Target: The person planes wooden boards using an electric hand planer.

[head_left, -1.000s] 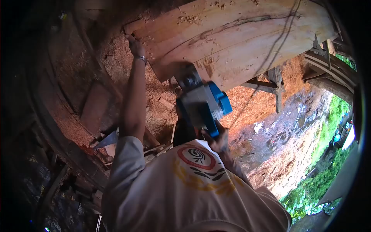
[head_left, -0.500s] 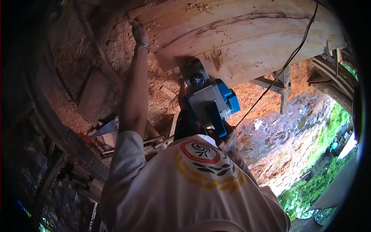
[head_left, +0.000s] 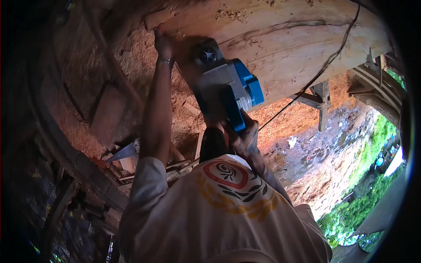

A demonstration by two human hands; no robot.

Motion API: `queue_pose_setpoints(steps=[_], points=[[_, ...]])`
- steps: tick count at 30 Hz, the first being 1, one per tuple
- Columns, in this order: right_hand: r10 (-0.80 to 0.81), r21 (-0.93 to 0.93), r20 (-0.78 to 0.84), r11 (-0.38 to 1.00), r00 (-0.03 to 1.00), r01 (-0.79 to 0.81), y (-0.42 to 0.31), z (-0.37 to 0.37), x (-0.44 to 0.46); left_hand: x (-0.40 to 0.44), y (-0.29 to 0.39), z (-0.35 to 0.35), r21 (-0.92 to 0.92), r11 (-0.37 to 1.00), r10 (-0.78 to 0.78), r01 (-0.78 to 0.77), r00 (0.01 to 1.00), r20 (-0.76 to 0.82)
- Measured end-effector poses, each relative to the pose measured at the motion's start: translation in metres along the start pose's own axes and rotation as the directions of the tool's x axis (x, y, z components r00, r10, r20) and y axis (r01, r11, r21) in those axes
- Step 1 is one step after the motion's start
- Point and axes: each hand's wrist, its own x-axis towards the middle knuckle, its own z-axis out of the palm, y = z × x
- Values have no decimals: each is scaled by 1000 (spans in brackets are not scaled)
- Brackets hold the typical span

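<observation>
A wide pale wooden board (head_left: 280, 52) with a dark curved crack spans the top of the view. A blue and grey power planer (head_left: 228, 85) lies over its near left edge. My right hand (head_left: 245, 136) is wrapped round the planer's blue rear handle. My left hand (head_left: 162, 44), with a band at the wrist, grips the board's left edge; its fingertips are partly lost in shadow. The planer's underside is hidden.
A dark cable (head_left: 322, 70) crosses the board and runs down behind my right hand. Wood shavings (head_left: 280, 118) cover the ground. Timber supports (head_left: 323, 103) stand under the board. Scrap wood and a grey triangular blade-like piece (head_left: 124, 152) lie at left.
Compared with half a second ago, the planer and my right hand have moved up and left over the board. My left hand remains at the left edge, slightly lower in view.
</observation>
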Motion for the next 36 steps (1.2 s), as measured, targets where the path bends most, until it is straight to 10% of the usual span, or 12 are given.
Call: queue_pose_setpoints(steps=[1, 2, 5, 7, 10, 13, 15, 16, 19, 23, 36], points=[[-12, 1, -17, 1000, 1000, 12, -5, 5, 8, 42, -41, -29, 596, 742, 276, -308, 950, 147], [-95, 38, -74, 994, 993, 98, -9, 12, 18, 81, -85, -69, 895, -97, 443, -435, 787, 430], [35, 95, -2, 995, 999, -35, -18, 25, 49, 49, -54, -33, 570, 487, 557, -661, 738, 380], [-184, -27, -155, 983, 971, 182, -14, 46, 80, 19, -24, -16, 91, 941, 293, -326, 918, 266], [-229, -147, -155, 967, 961, 207, -44, 51, 119, -8, 10, -14, -501, 847, 26, 177, 928, 372], [-249, -113, -92, 965, 964, 239, -51, 46, 124, -14, 31, -21, -646, 656, 109, 389, 799, 592], [-186, -72, -108, 981, 977, 179, -40, 35, 95, -17, 49, -12, -638, 654, 109, 406, 784, 611], [-148, -54, -101, 988, 984, 143, -28, 28, 71, -28, 68, 11, -573, 774, -197, 271, 962, 188], [100, -102, -5, 990, 995, -100, 9, -11, -15, -11, 61, 25, -98, 994, -45, 53, 996, 77], [74, -34, -137, 996, 988, -79, 69, -53, -111, 0, 52, 30, 444, 878, 210, -177, 977, -24], [-77, -47, -91, 996, 993, 73, 45, -53, -58, 8, 44, 22, 491, 825, 337, -280, 941, -29]])
